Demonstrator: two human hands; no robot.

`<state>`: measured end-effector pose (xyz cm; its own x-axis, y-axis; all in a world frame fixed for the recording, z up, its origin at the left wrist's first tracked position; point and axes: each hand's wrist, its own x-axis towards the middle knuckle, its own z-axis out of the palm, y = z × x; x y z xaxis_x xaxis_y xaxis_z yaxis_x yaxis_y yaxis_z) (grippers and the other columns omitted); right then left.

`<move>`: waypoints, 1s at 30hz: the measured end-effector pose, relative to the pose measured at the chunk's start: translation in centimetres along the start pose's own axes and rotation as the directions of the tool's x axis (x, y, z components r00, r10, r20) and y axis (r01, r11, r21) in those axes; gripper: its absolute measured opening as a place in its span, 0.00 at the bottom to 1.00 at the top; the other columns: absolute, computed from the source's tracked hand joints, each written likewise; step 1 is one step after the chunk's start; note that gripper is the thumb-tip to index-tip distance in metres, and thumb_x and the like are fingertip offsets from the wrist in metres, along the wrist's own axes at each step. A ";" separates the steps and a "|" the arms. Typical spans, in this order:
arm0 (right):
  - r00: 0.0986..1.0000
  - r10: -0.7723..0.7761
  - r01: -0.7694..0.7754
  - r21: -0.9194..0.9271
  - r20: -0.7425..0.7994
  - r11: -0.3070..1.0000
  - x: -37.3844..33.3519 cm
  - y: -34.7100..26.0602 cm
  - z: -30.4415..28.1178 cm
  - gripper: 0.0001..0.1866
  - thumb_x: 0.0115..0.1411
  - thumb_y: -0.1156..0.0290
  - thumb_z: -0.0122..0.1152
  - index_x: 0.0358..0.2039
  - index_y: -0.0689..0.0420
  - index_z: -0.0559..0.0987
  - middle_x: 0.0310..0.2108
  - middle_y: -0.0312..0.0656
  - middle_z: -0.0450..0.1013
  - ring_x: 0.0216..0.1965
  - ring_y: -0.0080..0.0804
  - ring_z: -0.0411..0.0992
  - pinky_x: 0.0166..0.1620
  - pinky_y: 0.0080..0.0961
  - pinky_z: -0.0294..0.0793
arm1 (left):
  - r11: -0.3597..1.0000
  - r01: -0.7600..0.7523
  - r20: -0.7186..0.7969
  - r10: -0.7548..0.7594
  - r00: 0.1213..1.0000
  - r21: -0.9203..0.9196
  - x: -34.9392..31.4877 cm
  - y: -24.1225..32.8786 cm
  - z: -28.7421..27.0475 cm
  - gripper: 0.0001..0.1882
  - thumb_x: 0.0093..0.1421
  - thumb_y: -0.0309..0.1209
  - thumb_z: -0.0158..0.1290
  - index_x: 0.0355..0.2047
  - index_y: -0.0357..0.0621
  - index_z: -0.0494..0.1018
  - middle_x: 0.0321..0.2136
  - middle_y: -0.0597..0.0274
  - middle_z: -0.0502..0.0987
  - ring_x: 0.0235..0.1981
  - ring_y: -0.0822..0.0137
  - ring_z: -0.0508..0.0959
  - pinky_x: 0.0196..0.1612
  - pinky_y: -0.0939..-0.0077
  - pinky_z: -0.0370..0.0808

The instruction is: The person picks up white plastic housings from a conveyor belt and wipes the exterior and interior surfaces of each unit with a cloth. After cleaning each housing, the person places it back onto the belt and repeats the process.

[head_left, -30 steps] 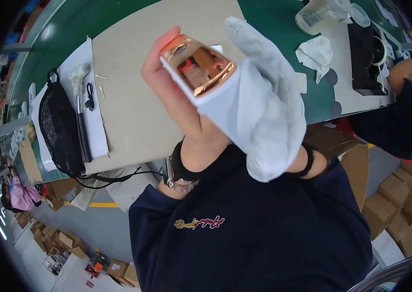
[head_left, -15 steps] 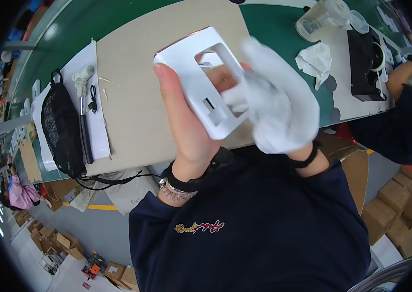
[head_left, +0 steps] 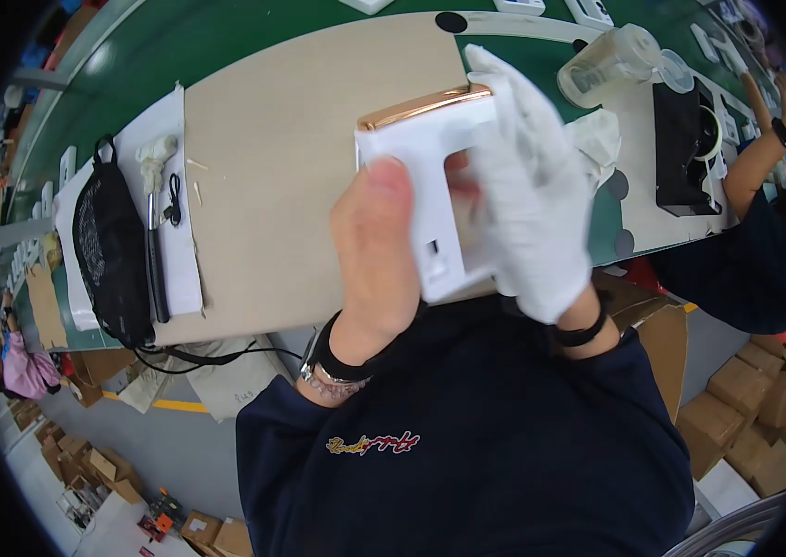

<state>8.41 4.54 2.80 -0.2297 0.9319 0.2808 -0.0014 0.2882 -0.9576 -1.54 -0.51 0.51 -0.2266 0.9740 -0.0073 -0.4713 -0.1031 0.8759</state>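
I hold a white plastic housing [head_left: 435, 200] with a shiny rose-gold top edge up close to the camera, above the beige mat [head_left: 272, 176]. My bare left hand [head_left: 376, 265] grips its left side, thumb on the front face. My right hand [head_left: 527, 190], in a white glove, presses flat against the housing's right side and covers part of it.
A black mesh bag [head_left: 110, 246], a slim tool and a small cable lie on white paper at the left. A clear plastic jar [head_left: 608, 63], a crumpled white cloth [head_left: 597, 139] and a black box [head_left: 685, 148] sit right. Another person's arm [head_left: 753, 162] reaches in far right. Cardboard boxes stand on the floor.
The housing has turned in my hands: its gold interior faced me first, then its white open frame, and now the gold edge points up. My gloved right hand moved across its right side.
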 end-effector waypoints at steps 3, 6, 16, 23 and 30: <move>0.991 0.101 -0.074 0.280 -0.083 0.957 -0.1 0.4 0.4 0.16 0.53 0.71 0.51 0.42 0.63 0.67 0.34 0.39 0.69 0.32 0.19 0.66 0.36 0.14 0.66 | 0.798 -0.213 0.138 0.163 0.977 0.563 0.5 0.3 -0.7 0.27 0.57 0.40 0.40 0.51 0.35 0.50 0.37 0.51 0.68 0.32 0.63 0.72 0.38 0.74 0.67; 0.982 0.126 -0.065 0.367 -0.144 0.928 0.2 0.9 0.1 0.14 0.55 0.70 0.48 0.41 0.63 0.68 0.32 0.38 0.69 0.31 0.17 0.65 0.35 0.12 0.66 | 0.855 -0.070 -0.053 0.114 0.992 0.513 1.7 0.8 0.3 0.37 0.52 0.37 0.49 0.54 0.36 0.42 0.37 0.51 0.68 0.36 0.63 0.70 0.41 0.70 0.65; 0.993 -0.081 0.086 0.057 -0.088 0.995 2.7 0.1 -2.9 0.16 0.56 0.70 0.47 0.44 0.64 0.66 0.22 0.34 0.69 0.23 0.18 0.68 0.24 0.11 0.67 | 0.925 -0.052 0.317 -0.076 0.945 0.376 4.7 2.3 2.6 0.50 0.40 0.31 0.60 0.56 0.43 0.37 0.39 0.51 0.66 0.38 0.63 0.70 0.41 0.69 0.68; 0.855 0.011 0.094 0.176 -0.518 0.980 1.8 -1.1 -11.5 0.24 0.60 0.60 0.32 0.48 0.69 0.59 0.23 0.46 0.70 0.07 0.26 0.63 0.12 0.18 0.69 | 0.965 0.147 0.011 -0.153 0.988 0.217 18.5 3.6 -7.8 0.23 0.52 0.37 0.40 0.46 0.34 0.60 0.35 0.52 0.70 0.37 0.63 0.72 0.41 0.73 0.67; 0.970 0.058 -0.034 0.105 -0.236 0.994 -1.8 0.6 -12.1 0.21 0.59 0.63 0.37 0.43 0.70 0.63 0.04 0.38 0.60 0.03 0.22 0.57 0.12 0.18 0.68 | 0.184 0.568 -0.585 0.053 0.809 0.802 31.9 -1.7 -18.9 0.23 0.43 0.37 0.44 0.41 0.42 0.67 0.49 0.50 0.57 0.55 0.56 0.48 0.53 0.58 0.45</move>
<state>20.66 5.69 2.46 0.0071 0.9727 0.2321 -0.0957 0.2317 -0.9681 -24.06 26.94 -10.26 -0.7072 0.6644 -0.2417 0.4683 0.6964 0.5437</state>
